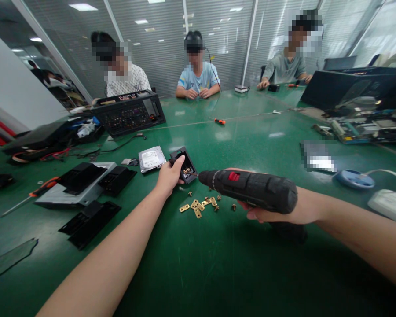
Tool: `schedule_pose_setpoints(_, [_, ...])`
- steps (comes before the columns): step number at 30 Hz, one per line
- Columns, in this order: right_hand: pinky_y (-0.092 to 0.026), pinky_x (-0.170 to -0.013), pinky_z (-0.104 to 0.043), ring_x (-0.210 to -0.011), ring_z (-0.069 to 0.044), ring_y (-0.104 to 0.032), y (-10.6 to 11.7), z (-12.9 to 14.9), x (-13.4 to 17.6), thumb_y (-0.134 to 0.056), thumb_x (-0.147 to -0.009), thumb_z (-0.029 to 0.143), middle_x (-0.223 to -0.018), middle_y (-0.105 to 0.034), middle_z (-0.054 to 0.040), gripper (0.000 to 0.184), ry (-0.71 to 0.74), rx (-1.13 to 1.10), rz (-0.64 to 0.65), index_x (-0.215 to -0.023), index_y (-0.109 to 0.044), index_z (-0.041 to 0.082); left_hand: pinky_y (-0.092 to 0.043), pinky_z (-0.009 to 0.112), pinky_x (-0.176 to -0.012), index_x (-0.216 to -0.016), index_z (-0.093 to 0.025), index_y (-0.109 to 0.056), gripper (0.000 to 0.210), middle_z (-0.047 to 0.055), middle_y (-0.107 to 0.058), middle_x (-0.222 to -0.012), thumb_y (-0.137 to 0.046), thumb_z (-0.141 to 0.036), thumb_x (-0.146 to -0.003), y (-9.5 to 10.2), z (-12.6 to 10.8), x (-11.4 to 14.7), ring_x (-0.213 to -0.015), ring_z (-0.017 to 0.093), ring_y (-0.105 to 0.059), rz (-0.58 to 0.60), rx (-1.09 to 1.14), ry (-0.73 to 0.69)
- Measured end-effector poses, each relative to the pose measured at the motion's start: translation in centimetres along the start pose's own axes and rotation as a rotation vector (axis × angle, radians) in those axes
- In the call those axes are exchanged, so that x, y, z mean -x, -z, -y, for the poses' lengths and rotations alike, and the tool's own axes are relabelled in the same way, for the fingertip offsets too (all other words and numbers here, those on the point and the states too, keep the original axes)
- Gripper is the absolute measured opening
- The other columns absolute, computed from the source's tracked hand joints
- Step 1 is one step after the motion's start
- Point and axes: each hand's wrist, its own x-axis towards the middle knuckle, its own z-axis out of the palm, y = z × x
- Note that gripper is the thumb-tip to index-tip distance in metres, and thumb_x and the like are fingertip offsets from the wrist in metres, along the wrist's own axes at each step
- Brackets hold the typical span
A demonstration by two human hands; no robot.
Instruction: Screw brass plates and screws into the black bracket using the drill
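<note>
The fingers [179,163] of our left hand [168,178] are clamped on a small black box [191,161], thumb along its near edge, around the middle of the frame. Its open side faces us, and a few brass-coloured bits [186,171] show inside.

The fingers of our right hand [269,215] are wrapped around the handle of a black drill [254,190], right of centre; its body lies roughly level, with a red switch [234,175] on the side. The drill's nose points left, just beside the box's lower right corner; we cannot tell whether the tip touches it.

Below the box, on the green bench [198,268], small brass plates [197,205] lie in a loose cluster with several screws [234,207] around them. A hard drive [152,159] lies just left of the box. At the left of the frame we see a grey metal case [64,200] with black covers on it, and an orange-handled screwdriver [44,187] beside it. Three people sit across the top of the frame.
</note>
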Motion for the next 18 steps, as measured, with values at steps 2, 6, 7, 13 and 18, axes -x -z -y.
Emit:
schedule_pose_setpoints(2, [-0.058, -0.074, -0.028, -0.082, -0.016, -0.066, 0.05, 0.12, 0.02, -0.072, -0.091, 0.02, -0.096, -0.068, -0.0031, 0.091, -0.012, 0.006, 0.001, -0.165, -0.019, 0.024, -0.05, 0.021, -0.038, -0.098, -0.013, -0.07, 0.052, 0.009, -0.072, -0.081, -0.065, -0.063, -0.083, -0.01, -0.02, 0.03, -0.057, 0.017, -0.067, 0.001, 0.005, 0.0])
schedule_pose_setpoints(6, [-0.058, -0.069, -0.026, -0.082, -0.017, -0.067, -0.02, -0.14, 0.04, -0.073, -0.09, 0.02, -0.096, -0.067, -0.0029, 0.091, 0.003, -0.009, -0.012, -0.165, -0.02, 0.025, -0.05, 0.021, -0.039, -0.097, -0.014, -0.071, 0.05, 0.009, -0.072, -0.08, -0.065, -0.062, -0.083, -0.07, -0.12, 0.1, -0.058, 0.018, -0.068, -0.008, 0.006, 0.002])
schedule_pose_setpoints(7, [-0.058, -0.068, -0.025, -0.081, -0.017, -0.067, -0.05, -0.22, 0.04, -0.073, -0.09, 0.02, -0.096, -0.066, -0.0027, 0.091, 0.009, -0.015, -0.011, -0.164, -0.021, 0.026, -0.05, 0.021, -0.039, -0.097, -0.014, -0.071, 0.05, 0.009, -0.072, -0.08, -0.065, -0.062, -0.083, -0.09, -0.16, 0.13, -0.058, 0.017, -0.067, -0.008, 0.005, 0.006])
schedule_pose_setpoints(13, [-0.057, -0.068, -0.025, -0.08, -0.016, -0.066, -0.21, -0.37, 0.05, -0.073, -0.09, 0.02, -0.095, -0.066, -0.0026, 0.089, 0.023, -0.005, -0.02, -0.164, -0.023, 0.025, -0.05, 0.021, -0.038, -0.098, -0.014, -0.07, 0.05, 0.008, -0.072, -0.08, -0.065, -0.061, -0.083, -0.12, -0.36, 0.25, -0.057, 0.017, -0.067, -0.012, 0.0, 0.009])
schedule_pose_setpoints(18, [-0.058, -0.073, -0.025, -0.081, -0.016, -0.067, -0.28, -0.68, 0.23, -0.074, -0.09, 0.019, -0.097, -0.069, -0.0027, 0.089, 0.051, 0.01, -0.046, -0.164, -0.025, 0.026, -0.05, 0.02, -0.038, -0.097, -0.013, -0.07, 0.049, 0.008, -0.072, -0.08, -0.064, -0.061, -0.084, -0.1, -0.24, 0.17, -0.056, 0.016, -0.067, -0.012, 0.003, 0.008])
